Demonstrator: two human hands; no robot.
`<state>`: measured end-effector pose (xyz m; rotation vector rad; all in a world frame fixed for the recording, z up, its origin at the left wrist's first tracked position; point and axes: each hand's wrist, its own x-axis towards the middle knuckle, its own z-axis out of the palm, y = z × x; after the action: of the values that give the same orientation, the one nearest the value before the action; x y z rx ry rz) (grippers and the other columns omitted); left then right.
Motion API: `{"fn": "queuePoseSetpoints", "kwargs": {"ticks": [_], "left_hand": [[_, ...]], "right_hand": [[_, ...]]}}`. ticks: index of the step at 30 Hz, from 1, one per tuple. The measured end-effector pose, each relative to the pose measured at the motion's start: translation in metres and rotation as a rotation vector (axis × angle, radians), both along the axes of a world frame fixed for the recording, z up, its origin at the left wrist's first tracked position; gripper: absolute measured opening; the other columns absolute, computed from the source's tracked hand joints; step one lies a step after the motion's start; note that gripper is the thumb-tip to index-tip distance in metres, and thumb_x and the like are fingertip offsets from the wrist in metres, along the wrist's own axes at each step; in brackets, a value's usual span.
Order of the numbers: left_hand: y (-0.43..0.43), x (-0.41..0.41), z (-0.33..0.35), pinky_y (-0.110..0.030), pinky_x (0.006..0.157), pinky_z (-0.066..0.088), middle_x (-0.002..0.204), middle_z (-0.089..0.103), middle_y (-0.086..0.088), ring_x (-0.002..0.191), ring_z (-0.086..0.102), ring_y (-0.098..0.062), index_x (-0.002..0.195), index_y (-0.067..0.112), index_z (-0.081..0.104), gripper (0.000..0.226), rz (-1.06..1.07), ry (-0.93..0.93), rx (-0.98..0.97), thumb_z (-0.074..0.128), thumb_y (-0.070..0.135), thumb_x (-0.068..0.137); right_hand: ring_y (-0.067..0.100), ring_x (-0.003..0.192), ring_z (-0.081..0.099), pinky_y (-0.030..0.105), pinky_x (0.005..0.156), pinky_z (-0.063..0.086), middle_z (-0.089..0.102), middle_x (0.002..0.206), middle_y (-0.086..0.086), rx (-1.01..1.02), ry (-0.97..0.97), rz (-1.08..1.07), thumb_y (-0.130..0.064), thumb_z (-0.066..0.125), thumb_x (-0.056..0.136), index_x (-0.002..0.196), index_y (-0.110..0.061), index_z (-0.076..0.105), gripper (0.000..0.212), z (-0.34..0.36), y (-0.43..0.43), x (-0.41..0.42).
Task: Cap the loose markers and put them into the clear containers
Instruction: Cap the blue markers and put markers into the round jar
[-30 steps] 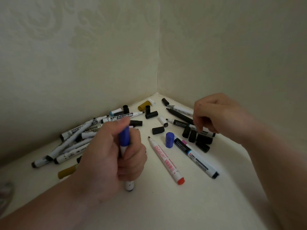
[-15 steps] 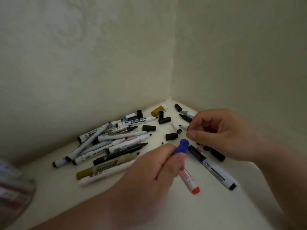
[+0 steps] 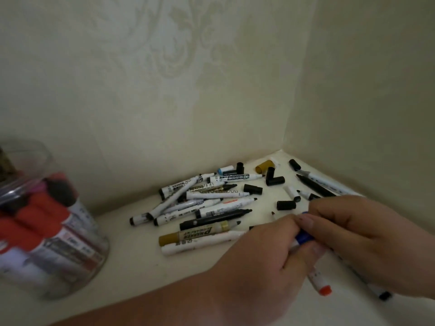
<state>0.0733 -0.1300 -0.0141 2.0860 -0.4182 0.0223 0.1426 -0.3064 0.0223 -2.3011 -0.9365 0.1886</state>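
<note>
Your left hand (image 3: 266, 250) is curled around the white barrel of the blue marker (image 3: 294, 244), and your right hand (image 3: 360, 238) meets it from the other side, thumb and fingers pinching the blue cap (image 3: 306, 236) at the marker's tip. Whether the cap is fully seated you cannot tell, since your fingers cover the joint. Under both hands lies a white marker with a red end (image 3: 323, 288), and below your right hand the black end of another marker (image 3: 384, 295) pokes out. Just beyond your left hand sits the pile of uncapped markers (image 3: 200, 203), with a gold paint marker (image 3: 195, 235) on its near edge. Beyond your right hand loose black caps (image 3: 286, 205) are scattered, and a gold cap (image 3: 264, 166) lies further back towards the wall corner. Far out to the left of your left hand, well apart from the pile, stands the clear container (image 3: 89, 250), already holding red-capped markers (image 3: 42, 208), on the same cream surface (image 3: 141, 267).
</note>
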Motion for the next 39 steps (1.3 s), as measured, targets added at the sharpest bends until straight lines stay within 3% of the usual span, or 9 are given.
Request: {"fn": "queuePoseSetpoints", "kwargs": {"ticks": [7, 10, 14, 16, 19, 23, 28, 33, 39], "left_hand": [[-0.006, -0.004, -0.007, -0.035, 0.068, 0.047, 0.080, 0.058, 0.005, 0.073, 0.055, -0.010, 0.098, 0.030, 0.052, 0.022, 0.114, 0.018, 0.111, 0.043, 0.049, 0.104], [-0.007, -0.005, -0.010, -0.038, 0.087, 0.054, 0.107, 0.070, 0.000, 0.100, 0.065, -0.017, 0.128, 0.030, 0.055, 0.033, 0.086, 0.080, 0.050, 0.041, 0.045, 0.102], [0.002, -0.003, 0.002, -0.030, 0.103, 0.049, 0.116, 0.070, 0.005, 0.114, 0.063, -0.006, 0.128, 0.028, 0.058, 0.029, -0.069, 0.181, -0.042, 0.045, 0.037, 0.104], [0.009, -0.004, 0.011, -0.012, 0.087, 0.048, 0.092, 0.068, 0.004, 0.086, 0.062, 0.001, 0.111, 0.019, 0.062, 0.016, -0.176, 0.246, -0.109, 0.048, 0.026, 0.107], [0.018, -0.007, 0.015, -0.021, 0.059, 0.039, 0.061, 0.045, 0.003, 0.053, 0.044, -0.008, 0.080, 0.021, 0.056, 0.028, -0.300, 0.399, -0.146, 0.051, 0.033, 0.106], [0.016, -0.015, 0.009, -0.026, 0.054, 0.021, 0.068, 0.033, 0.002, 0.056, 0.027, -0.012, 0.089, 0.006, 0.050, 0.035, -0.379, 0.606, -0.343, 0.047, 0.036, 0.107], [0.014, -0.018, 0.005, -0.013, 0.064, 0.034, 0.074, 0.050, 0.006, 0.066, 0.046, -0.005, 0.082, 0.025, 0.062, 0.032, -0.289, 0.810, -0.555, 0.056, 0.054, 0.096], [0.011, -0.003, -0.011, -0.022, 0.045, 0.026, 0.058, 0.046, 0.001, 0.046, 0.034, -0.011, 0.076, 0.021, 0.067, 0.043, -0.214, 0.607, -0.536, 0.049, 0.058, 0.089], [0.007, 0.000, -0.021, -0.023, 0.042, 0.032, 0.058, 0.051, 0.001, 0.043, 0.038, -0.009, 0.094, 0.024, 0.072, 0.045, -0.120, 0.350, -0.458, 0.049, 0.062, 0.087]], "right_hand": [[0.014, 0.056, 0.055, 0.039, 0.057, 0.049, 0.055, 0.056, -0.005, -0.009, -0.026, -0.143, -0.082, 0.039, 0.070, 0.070, -0.025, 0.059, 0.061, -0.001, 0.009, -0.006], [0.006, 0.061, 0.066, 0.030, 0.065, 0.055, 0.070, 0.064, -0.008, -0.076, 0.101, -0.208, -0.093, 0.026, 0.072, 0.072, -0.030, 0.072, 0.078, -0.001, 0.020, -0.013], [0.012, 0.054, 0.063, 0.026, 0.056, 0.050, 0.066, 0.056, -0.001, 0.104, 0.045, -0.122, -0.072, 0.038, 0.087, 0.061, -0.019, 0.071, 0.068, 0.001, 0.019, -0.017], [0.015, 0.047, 0.058, 0.028, 0.049, 0.046, 0.058, 0.050, -0.002, 0.144, -0.078, -0.016, -0.070, 0.039, 0.093, 0.059, -0.014, 0.065, 0.071, -0.001, 0.017, -0.015], [0.015, 0.045, 0.051, 0.026, 0.046, 0.041, 0.050, 0.050, -0.004, 0.245, -0.231, -0.019, -0.065, 0.043, 0.096, 0.063, -0.014, 0.059, 0.064, -0.008, 0.007, -0.009], [0.030, 0.039, 0.033, 0.045, 0.038, 0.031, 0.034, 0.045, 0.005, 0.420, -0.150, -0.198, -0.072, 0.048, 0.092, 0.053, -0.015, 0.045, 0.069, -0.008, -0.014, 0.016], [0.016, 0.041, 0.022, 0.023, 0.044, 0.023, 0.029, 0.047, 0.001, 0.657, 0.134, -0.292, -0.063, 0.062, 0.084, 0.051, -0.021, 0.041, 0.058, -0.005, -0.025, 0.041], [0.015, 0.049, 0.026, 0.025, 0.047, 0.021, 0.038, 0.054, 0.002, 0.773, 0.281, -0.421, -0.027, 0.060, 0.100, 0.064, -0.019, 0.051, 0.037, -0.013, -0.032, 0.055], [0.020, 0.054, 0.031, 0.029, 0.049, 0.025, 0.046, 0.056, 0.002, 0.642, 0.307, -0.365, -0.010, 0.075, 0.087, 0.075, -0.019, 0.069, 0.016, -0.014, -0.035, 0.056]]}}
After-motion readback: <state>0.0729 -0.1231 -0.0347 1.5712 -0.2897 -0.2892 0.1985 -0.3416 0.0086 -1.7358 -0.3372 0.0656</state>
